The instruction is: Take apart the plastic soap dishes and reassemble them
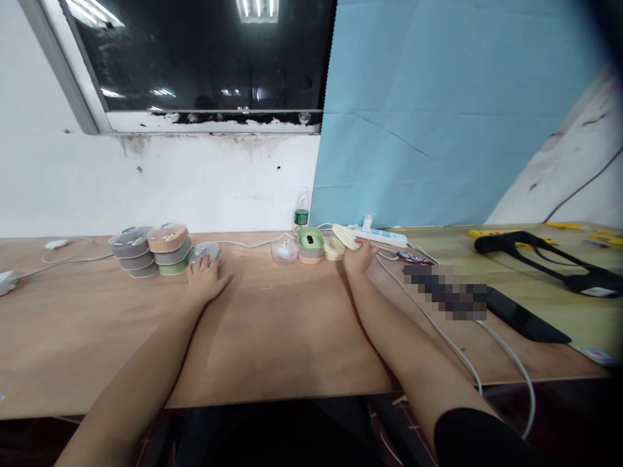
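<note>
two bare hands are at the brown wooden table [263, 337]. your left hand [205, 280], thumb wide of the fingers, rests against a clear-lidded round container [209, 249], beside the peach-topped plastic stack [168, 245]. your right hand [360, 257] pinches a tilted cream plastic piece [343, 235] near the cream plastic container [334, 250]. the clear plastic bottle [302, 206] wears a green label [302, 217], its writing seemingly too small to read.

Dark window [209, 58], blue sheet [413, 117], bottle [302, 213]
</note>
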Demonstrator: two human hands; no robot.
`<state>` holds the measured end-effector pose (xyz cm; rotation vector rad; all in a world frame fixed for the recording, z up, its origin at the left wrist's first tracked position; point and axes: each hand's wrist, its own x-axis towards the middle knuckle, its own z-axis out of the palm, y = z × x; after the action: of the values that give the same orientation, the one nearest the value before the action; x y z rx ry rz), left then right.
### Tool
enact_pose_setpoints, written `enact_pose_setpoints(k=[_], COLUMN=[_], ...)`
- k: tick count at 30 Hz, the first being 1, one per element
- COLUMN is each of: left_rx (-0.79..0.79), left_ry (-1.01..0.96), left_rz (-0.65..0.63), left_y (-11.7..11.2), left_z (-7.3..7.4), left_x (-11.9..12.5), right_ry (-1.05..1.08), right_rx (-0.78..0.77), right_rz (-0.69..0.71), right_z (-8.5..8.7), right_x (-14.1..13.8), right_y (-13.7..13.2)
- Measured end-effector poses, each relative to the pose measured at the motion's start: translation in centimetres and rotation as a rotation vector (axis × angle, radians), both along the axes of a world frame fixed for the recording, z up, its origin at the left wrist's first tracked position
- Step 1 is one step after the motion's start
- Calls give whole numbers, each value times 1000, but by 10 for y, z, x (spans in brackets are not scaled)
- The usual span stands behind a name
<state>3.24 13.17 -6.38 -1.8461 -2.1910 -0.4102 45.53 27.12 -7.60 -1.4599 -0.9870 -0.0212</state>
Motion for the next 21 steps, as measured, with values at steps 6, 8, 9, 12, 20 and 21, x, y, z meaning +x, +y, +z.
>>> enact_pose_setpoints(k=[6, 8, 9, 12, 20, 21], left_rx=[40, 37, 32, 19, 3, 5], left_ry=[42, 56, 63, 69, 73, 73], left_rz=[-111, -140, -152, -181, -195, -200], left_y=[-5, -7, -7, -10, -11, -11], left_z=[7, 9, 10, 11, 13, 13], left_x=[8, 12, 14, 18, 19, 18], right_ry=[-89, -109, -113, -127, -170, -169], right_rx=[-2, -11, -21, -61, -176, -178], right_rz=[44, 55, 60, 79, 190, 202], right_z=[1, 0, 0, -3, -11, -11], right_x=[-5, -5, -5, -5, -8, -9], right_y=[-2, -2, -2, 0, 6, 7])
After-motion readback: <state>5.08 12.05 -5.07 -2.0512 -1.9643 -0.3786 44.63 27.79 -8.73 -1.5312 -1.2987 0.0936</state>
